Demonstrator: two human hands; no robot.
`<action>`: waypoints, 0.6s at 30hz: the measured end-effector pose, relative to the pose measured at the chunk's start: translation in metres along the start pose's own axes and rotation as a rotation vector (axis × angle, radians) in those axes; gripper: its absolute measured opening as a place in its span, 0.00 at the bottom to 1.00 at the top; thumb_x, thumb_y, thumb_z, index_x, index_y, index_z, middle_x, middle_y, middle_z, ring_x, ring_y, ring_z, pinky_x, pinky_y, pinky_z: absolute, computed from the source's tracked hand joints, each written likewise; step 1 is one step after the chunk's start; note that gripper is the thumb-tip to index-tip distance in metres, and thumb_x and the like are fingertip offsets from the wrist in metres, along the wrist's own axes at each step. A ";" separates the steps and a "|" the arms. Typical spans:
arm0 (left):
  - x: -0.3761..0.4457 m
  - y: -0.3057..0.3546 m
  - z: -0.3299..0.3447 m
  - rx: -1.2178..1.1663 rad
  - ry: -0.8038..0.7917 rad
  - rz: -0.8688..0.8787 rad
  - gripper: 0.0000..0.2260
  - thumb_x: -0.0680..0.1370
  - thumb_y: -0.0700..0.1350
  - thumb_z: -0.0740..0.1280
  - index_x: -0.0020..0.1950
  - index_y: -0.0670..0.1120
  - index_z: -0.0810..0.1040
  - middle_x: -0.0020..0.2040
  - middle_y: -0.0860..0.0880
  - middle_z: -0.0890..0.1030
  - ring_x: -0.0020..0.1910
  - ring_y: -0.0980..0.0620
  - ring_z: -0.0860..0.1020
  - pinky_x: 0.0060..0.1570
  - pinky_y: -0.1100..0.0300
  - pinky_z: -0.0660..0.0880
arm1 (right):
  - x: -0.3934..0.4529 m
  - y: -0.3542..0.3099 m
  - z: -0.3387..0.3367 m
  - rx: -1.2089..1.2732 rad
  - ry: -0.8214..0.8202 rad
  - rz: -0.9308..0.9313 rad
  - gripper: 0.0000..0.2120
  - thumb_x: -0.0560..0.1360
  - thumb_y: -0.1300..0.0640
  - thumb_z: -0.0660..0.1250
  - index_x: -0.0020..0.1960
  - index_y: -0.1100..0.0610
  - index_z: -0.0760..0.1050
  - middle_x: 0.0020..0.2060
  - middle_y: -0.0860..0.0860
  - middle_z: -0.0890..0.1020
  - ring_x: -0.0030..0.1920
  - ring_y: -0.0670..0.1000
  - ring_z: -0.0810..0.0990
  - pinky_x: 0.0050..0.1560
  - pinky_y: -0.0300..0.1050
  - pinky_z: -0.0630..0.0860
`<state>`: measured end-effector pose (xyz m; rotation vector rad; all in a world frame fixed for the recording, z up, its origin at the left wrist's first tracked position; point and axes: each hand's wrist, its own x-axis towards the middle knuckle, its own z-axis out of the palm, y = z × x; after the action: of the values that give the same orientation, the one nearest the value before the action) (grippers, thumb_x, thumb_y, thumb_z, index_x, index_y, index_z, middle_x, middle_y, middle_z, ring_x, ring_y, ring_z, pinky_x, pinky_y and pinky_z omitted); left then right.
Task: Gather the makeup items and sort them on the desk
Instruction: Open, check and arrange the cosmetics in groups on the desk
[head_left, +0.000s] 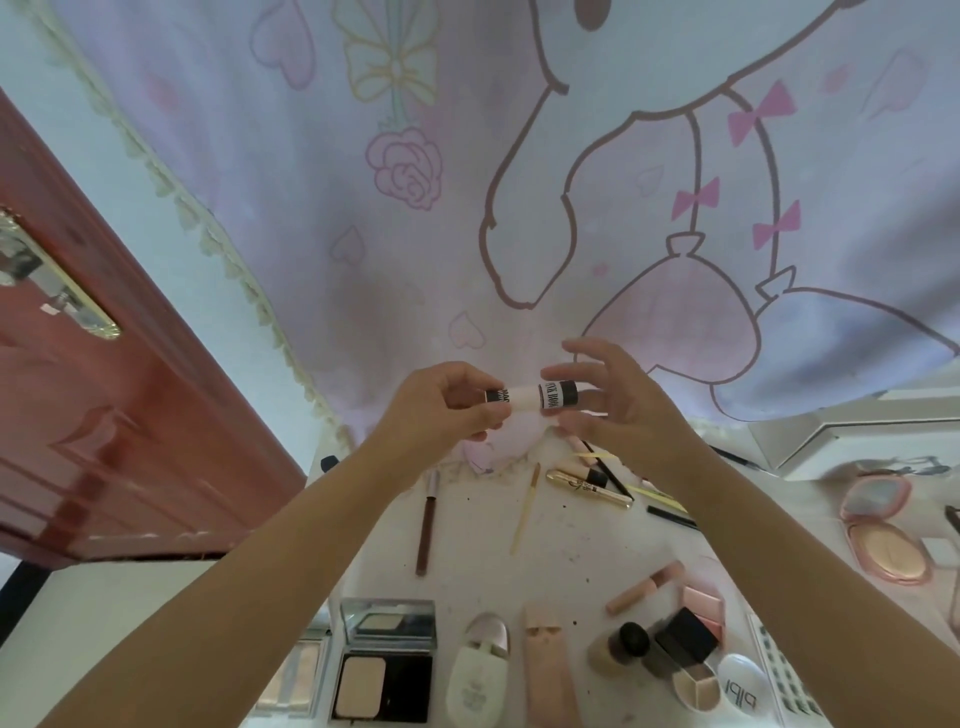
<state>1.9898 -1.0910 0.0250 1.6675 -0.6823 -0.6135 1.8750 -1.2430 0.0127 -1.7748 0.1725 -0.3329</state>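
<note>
While both hands hold the small tube (531, 403) level above the worktop's (571, 540) far edge, its long axis runs left to right; the left hand (447, 410) pinches one end, the right hand (613, 400) lightly fingers the dark-capped other.

Both my forearms bare, reaching up and forward from 7 and 5 o'clock, converging at centre. My left hand (441, 402) raised, knuckles toward 11 o'clock, fingers curled, thumb and fingertips pinching left end of small tube (530, 401). My right hand (608, 400) at 3 o'clock of left, palm facing left, index and thumb on tube's right end, remaining fingers spread loosely toward 10 o'clock. Wrists near level, hands close but apart, tube bridging them.
</note>
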 end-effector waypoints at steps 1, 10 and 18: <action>-0.001 0.000 0.000 -0.011 0.006 0.010 0.10 0.70 0.33 0.70 0.38 0.48 0.78 0.30 0.56 0.82 0.31 0.61 0.80 0.33 0.69 0.77 | 0.002 -0.002 0.000 0.010 -0.033 0.071 0.14 0.74 0.63 0.63 0.55 0.48 0.70 0.42 0.44 0.80 0.37 0.42 0.82 0.40 0.35 0.79; -0.007 -0.002 0.004 0.035 0.102 0.084 0.13 0.67 0.33 0.72 0.37 0.53 0.80 0.29 0.61 0.81 0.31 0.66 0.78 0.39 0.74 0.75 | -0.005 0.002 -0.004 -0.067 0.015 -0.049 0.22 0.69 0.69 0.68 0.50 0.44 0.71 0.47 0.43 0.78 0.48 0.36 0.78 0.54 0.30 0.73; -0.009 -0.009 0.011 -0.011 0.112 0.064 0.14 0.67 0.33 0.72 0.36 0.54 0.80 0.31 0.59 0.82 0.33 0.63 0.79 0.42 0.69 0.77 | -0.003 0.004 -0.002 -0.066 0.064 0.029 0.09 0.74 0.63 0.63 0.42 0.49 0.75 0.31 0.43 0.80 0.32 0.40 0.78 0.39 0.32 0.77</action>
<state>1.9769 -1.0908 0.0141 1.6501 -0.6472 -0.4736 1.8716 -1.2448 0.0087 -1.8264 0.2567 -0.3668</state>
